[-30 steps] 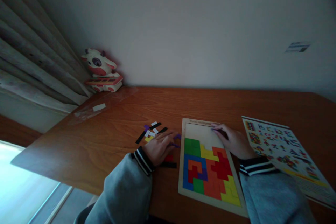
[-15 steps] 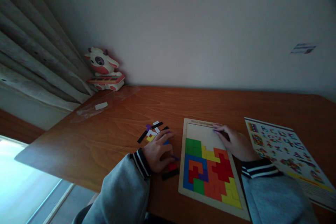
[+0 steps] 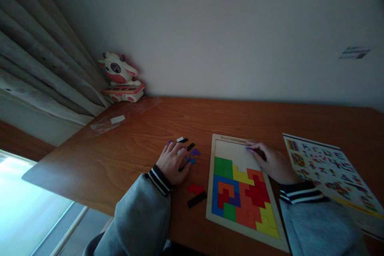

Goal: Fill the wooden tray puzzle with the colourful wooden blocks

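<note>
A wooden puzzle board (image 3: 210, 192) lies on the table, its lower part filled with green, blue, yellow, orange, red and purple pieces, its upper part bare. My right hand (image 3: 271, 163) rests over the board's upper right edge, thumb and index pinched on a small purple piece (image 3: 248, 149). To the left, my left hand (image 3: 174, 165) lies over the loose pieces with its fingers spread. Around it show a purple piece (image 3: 195, 152), a blue piece (image 3: 192, 161), a red piece (image 3: 196, 189) and a black bar (image 3: 197, 199); others are covered by the hand.
A printed pattern sheet (image 3: 327, 172) lies right of the board. At the back left stands a cow toy with a keyboard (image 3: 123, 78). Clear plastic with a white label (image 3: 117, 119) lies in front of it. A curtain (image 3: 45, 60) hangs at the left.
My left hand has moved left and slightly up over the loose pieces, uncovering the red piece and a purple one. My right hand keeps its pinch at the board's edge. The view has shifted slightly.
</note>
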Demonstrator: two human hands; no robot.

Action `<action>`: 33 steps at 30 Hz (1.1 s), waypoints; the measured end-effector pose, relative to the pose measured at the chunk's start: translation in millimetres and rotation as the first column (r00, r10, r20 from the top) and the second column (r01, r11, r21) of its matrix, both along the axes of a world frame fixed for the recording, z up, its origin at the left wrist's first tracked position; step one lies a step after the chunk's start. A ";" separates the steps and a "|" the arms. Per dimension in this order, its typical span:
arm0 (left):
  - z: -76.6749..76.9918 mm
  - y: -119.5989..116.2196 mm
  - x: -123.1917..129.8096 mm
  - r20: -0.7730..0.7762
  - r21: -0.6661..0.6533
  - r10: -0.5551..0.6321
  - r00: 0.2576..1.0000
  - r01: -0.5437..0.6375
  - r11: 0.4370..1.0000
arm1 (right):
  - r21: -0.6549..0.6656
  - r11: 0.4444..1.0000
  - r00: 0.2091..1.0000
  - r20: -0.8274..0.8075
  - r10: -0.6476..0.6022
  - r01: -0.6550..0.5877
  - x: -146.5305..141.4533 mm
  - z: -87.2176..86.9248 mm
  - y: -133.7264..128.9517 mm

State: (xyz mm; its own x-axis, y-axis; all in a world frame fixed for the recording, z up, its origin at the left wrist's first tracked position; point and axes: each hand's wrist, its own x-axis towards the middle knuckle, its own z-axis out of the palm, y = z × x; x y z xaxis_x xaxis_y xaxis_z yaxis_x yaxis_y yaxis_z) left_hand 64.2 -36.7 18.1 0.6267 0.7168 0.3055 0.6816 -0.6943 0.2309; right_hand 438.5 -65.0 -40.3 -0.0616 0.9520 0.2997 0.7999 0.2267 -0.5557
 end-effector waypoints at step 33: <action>-16.5 30.9 -51.4 -0.092 -0.120 -0.005 0.996 -0.007 0.993 | 0.104 0.994 0.999 -0.026 0.026 -0.023 -28.5 5.3 0.8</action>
State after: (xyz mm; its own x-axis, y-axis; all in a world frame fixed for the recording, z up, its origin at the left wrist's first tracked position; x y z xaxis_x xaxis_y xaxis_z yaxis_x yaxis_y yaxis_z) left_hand 12.8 -5.8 1.5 0.6474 0.7456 0.1582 0.7044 -0.6646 0.2492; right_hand 410.0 -64.2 -35.0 -0.0751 0.9140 0.3987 0.7783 0.3037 -0.5495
